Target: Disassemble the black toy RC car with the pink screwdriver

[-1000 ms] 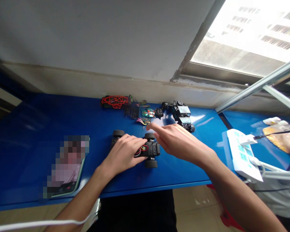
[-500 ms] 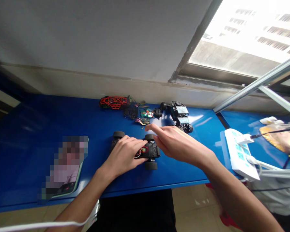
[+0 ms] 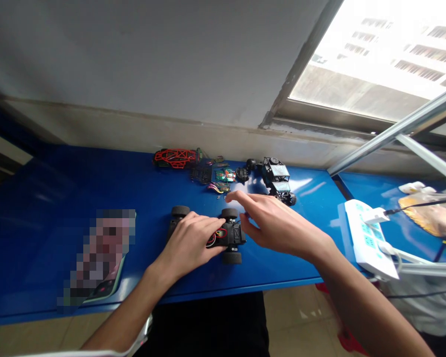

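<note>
A black toy car chassis [image 3: 236, 235] with thick tyres and red and white wires lies on the blue table. My left hand [image 3: 193, 238] is closed around its middle and covers much of it. Just off the chassis's right end is my right hand [image 3: 263, 218], index finger curled and thumb bent under it. A small dark bit shows between these fingers, but what it belongs to is hidden. Beyond the hands lie a shiny green and orange car body shell [image 3: 226, 175] and a few tiny pieces like screws [image 3: 219, 197].
Along the wall lie a red-framed toy car [image 3: 176, 158], black parts [image 3: 201, 174] and a toy buggy with pale panels [image 3: 277, 173]. A phone [image 3: 121, 277] rests at left. At right are a white power strip [image 3: 364, 238], a metal frame [image 3: 394, 131] and another person's arm [image 3: 444, 215].
My right hand has shifted very slightly right and the dark bit between its fingers shows more. My left hand stays on the chassis, which sits marginally lower in view.
</note>
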Demonstrator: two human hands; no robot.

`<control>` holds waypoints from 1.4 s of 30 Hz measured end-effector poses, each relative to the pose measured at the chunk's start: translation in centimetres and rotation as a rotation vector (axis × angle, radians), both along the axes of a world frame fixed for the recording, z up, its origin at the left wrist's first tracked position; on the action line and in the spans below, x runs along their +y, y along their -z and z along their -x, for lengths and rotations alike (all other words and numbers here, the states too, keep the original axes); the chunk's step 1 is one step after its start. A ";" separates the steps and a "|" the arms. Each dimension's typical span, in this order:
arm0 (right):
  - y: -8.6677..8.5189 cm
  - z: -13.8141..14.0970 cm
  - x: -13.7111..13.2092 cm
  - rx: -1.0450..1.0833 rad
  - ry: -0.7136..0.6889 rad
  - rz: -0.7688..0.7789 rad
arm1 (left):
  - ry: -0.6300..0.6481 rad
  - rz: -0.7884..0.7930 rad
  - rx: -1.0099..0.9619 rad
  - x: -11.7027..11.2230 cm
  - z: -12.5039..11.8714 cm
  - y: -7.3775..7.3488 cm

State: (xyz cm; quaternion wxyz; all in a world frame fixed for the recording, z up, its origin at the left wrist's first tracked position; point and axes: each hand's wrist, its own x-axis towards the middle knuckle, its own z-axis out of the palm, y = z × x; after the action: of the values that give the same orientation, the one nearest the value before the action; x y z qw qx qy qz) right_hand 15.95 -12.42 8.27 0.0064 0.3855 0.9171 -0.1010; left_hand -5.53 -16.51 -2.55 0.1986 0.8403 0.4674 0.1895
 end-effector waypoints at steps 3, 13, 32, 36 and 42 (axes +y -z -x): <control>0.2 0.1 -0.1 -0.030 0.041 -0.069 | 0.000 0.014 0.003 0.0 0.0 -0.1; 0.2 -0.3 -0.4 0.016 -0.017 -0.030 | 0.011 -0.004 0.002 0.1 0.5 0.1; 0.6 0.1 -0.1 -0.064 0.071 -0.087 | 0.010 -0.026 0.010 0.1 0.6 0.3; 0.6 0.1 -0.1 0.046 0.039 -0.094 | 0.014 -0.021 0.007 0.0 0.7 0.5; 0.5 0.1 0.0 -0.077 0.100 -0.062 | 0.006 -0.022 0.015 0.0 0.6 0.5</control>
State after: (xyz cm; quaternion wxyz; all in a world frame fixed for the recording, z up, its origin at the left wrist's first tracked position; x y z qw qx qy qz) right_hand 15.81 -12.41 7.80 0.0245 0.4343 0.8986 -0.0580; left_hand -6.13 -16.47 -3.08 0.1864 0.8453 0.4641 0.1877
